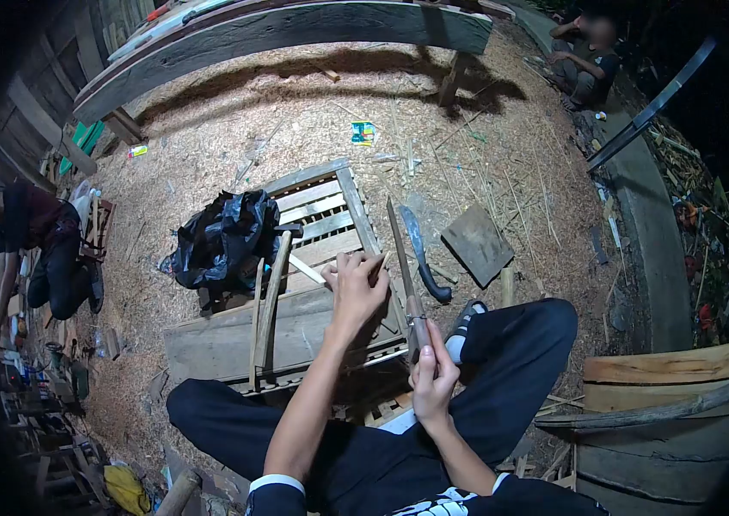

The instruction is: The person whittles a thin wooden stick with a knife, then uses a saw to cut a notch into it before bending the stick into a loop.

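Observation:
My left hand [356, 288] is closed around a thin pale wooden strip [306, 268], whose one end sticks out to the left and the other shows by the fingers on the right. My right hand [435, 374] grips a long narrow knife [402, 258] by its handle, blade pointing away from me. The blade stands just right of my left hand. Below both is a slatted wooden panel [330, 225] with a plank [295, 340] across its near side. Two sticks [271, 301] lean there, beside a black plastic bag [225, 236].
A machete [416, 249] with a dark handle and a square board [478, 244] lie on the shavings at right. A long bench [295, 47] spans the back. One person [55, 245] bends at left; another [586, 64] sits far right. Curved planks [674, 421] stand at near right.

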{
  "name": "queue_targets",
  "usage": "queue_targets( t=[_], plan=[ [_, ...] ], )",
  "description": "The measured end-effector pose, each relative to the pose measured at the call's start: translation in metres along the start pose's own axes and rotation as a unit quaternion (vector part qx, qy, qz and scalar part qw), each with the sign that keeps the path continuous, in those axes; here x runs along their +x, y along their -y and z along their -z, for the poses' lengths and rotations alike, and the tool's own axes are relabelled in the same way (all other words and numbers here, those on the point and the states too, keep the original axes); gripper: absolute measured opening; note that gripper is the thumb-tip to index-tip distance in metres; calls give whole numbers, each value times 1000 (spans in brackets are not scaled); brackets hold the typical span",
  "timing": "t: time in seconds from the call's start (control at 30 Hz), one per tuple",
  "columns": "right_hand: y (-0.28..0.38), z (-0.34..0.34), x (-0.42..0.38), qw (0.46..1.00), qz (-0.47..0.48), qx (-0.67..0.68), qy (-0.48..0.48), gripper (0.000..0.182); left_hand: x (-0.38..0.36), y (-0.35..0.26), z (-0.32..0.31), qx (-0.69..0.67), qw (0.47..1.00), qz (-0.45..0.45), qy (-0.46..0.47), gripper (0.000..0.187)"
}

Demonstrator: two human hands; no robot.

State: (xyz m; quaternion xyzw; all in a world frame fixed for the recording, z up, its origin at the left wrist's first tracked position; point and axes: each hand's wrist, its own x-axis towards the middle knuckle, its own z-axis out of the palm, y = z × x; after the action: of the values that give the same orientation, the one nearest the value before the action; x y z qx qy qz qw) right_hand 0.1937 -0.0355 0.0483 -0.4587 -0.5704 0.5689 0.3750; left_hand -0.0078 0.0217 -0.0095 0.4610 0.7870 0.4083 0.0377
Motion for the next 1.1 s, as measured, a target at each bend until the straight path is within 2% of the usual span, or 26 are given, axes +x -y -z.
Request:
queue_targets(
  t=[0.1,0.17,0.4,0.47,0.57,0.63,0.7,0.77,0.8,0.87,1.03,1.1],
  plan=[
    [0,3,-1,1000,1,13,2,48,-7,9,15,33,999,-33,20,23],
    [-2,5,-1,1000,10,16,-3,48,-8,21,19,-14,1000,-18,6,22],
    [-3,9,0,999,6,38,-9,49,-17,19,43,37,999,-35,17,21],
    [-11,9,4,999,26,23,-18,49,-18,23,37,-12,999,-51,3,22],
    [-8,11,6,1000,3,7,-15,49,-19,22,32,-32,999,-30,1,21],
    [-15,10,11,1000,23,2,-19,50,-18,19,31,-28,998,-54,-8,21],
    [-20,9,12,999,43,-3,-21,50,-20,17,31,-107,994,-4,34,19],
    [-20,10,16,999,49,-1,-20,50,-34,13,28,-61,995,-57,51,19],
    [-24,11,18,999,50,0,-20,50,-38,10,27,-61,996,-64,15,17],
    [-34,13,21,992,122,-11,-24,46,-40,9,26,-68,996,-60,12,17],
    [-10,10,16,996,84,18,-24,47,-36,9,31,-67,997,-44,16,18],
    [-15,12,16,996,78,21,-22,47,-33,10,38,-4,999,-26,24,20]
  ],
)
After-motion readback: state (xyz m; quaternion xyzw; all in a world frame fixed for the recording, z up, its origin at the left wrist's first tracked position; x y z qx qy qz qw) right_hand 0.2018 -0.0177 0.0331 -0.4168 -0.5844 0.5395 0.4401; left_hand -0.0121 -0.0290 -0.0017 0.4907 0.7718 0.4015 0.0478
